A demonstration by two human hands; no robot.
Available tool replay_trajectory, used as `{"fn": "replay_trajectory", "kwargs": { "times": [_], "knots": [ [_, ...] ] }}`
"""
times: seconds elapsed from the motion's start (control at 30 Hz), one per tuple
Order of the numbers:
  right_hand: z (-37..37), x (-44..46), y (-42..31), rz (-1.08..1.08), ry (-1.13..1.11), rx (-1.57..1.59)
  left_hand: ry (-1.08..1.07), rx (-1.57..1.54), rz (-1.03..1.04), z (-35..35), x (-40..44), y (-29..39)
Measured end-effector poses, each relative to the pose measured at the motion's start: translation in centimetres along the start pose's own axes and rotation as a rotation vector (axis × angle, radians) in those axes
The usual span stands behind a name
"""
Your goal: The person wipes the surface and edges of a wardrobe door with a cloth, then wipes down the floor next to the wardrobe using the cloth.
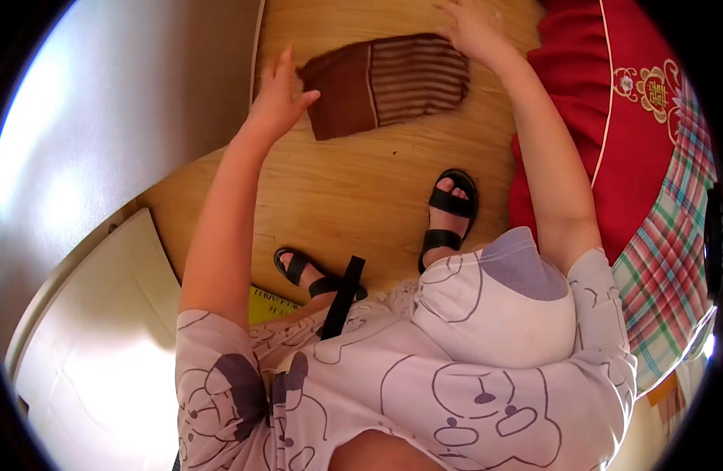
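A brown cloth point(338, 90), plain on its left part and striped on its right, lies spread over the wooden floor ahead of me. By its left edge is my left hand point(281, 100), fingers stretched out and the thumb overlapping the cloth's border. My right hand point(475, 30) reaches over the cloth's upper right corner with its fingers apart. Neither hand grips the cloth; whether the fingertips touch it I cannot tell.
To the right hangs a red bed cover point(565, 94) with gold embroidery, beside a plaid cloth point(667, 259). A white panel point(181, 94) stands at upper left, a pale tabletop point(94, 314) below it. My feet in black sandals point(453, 202) are on the floor point(361, 204). A black strap point(346, 298) hangs down.
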State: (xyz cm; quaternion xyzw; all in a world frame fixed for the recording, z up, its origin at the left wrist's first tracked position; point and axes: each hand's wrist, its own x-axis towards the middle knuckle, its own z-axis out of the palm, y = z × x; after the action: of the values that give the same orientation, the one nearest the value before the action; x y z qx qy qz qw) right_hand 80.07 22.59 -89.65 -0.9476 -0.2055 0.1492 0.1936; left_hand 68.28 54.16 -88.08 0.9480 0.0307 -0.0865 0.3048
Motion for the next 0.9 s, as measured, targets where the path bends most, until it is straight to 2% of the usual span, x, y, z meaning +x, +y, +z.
{"fn": "replay_trajectory", "kwargs": {
  "times": [0.03, 0.07, 0.1, 0.13, 0.17, 0.23, 0.3, 0.37, 0.47, 0.57, 0.63, 0.77, 0.83, 0.9],
  "knots": [
    [-0.1, 0.2, -0.6, -0.081, 0.389, -0.340, -0.001, -0.002, 0.000, 0.7, 0.6, 0.3],
    [0.5, 0.4, -1.5, -0.082, 0.387, -0.341, -0.079, 0.172, 0.135, 1.6, 1.2, 0.1],
    [2.1, 0.4, -2.3, -0.054, 0.169, -0.243, -0.157, 0.348, 0.269, 2.5, 1.4, 0.2],
    [3.8, 0.1, -2.7, -0.023, -0.050, -0.142, -0.279, 0.415, 0.255, 3.9, 1.2, 0.6],
    [6.0, -0.4, -2.4, -0.022, -0.053, -0.140, -0.283, 0.415, 0.253, 5.2, 1.2, 0.8],
    [10.4, -1.7, -1.7, -0.283, 0.070, -0.313, -0.303, 0.515, 0.273, 7.9, 1.5, 0.9],
    [11.9, -3.1, -1.3, -0.264, 0.044, -0.313, -0.306, 0.512, 0.257, 9.5, 1.3, 0.7],
    [12.5, -3.6, -1.0, -0.252, 0.030, -0.318, -0.456, 0.642, 0.103, 10.4, 1.2, 0.2],
    [12.9, -5.0, -0.8, -0.254, -0.041, -0.373, -0.392, 0.650, 0.198, 11.2, -1.2, -1.0],
    [13.1, -8.0, -1.5, -0.314, -0.105, -0.315, -0.417, 0.571, 0.224, 11.5, -4.7, -1.3],
    [14.4, -11.4, -3.2, -0.260, -0.259, -0.214, -0.426, 0.462, 0.239, 12.2, -9.7, -2.0],
    [16.3, -14.8, -6.3, -0.336, -0.288, -0.024, -0.446, 0.478, 0.159, 11.8, -17.6, -3.1],
    [16.7, -15.2, -7.8, -0.552, -0.436, 0.012, -0.488, 0.514, 0.101, 12.1, -20.1, -4.2],
    [18.6, -14.4, -8.2, -0.621, -0.423, -0.026, -0.435, 0.504, 0.046, 12.3, -20.7, -5.1]
  ]
}}
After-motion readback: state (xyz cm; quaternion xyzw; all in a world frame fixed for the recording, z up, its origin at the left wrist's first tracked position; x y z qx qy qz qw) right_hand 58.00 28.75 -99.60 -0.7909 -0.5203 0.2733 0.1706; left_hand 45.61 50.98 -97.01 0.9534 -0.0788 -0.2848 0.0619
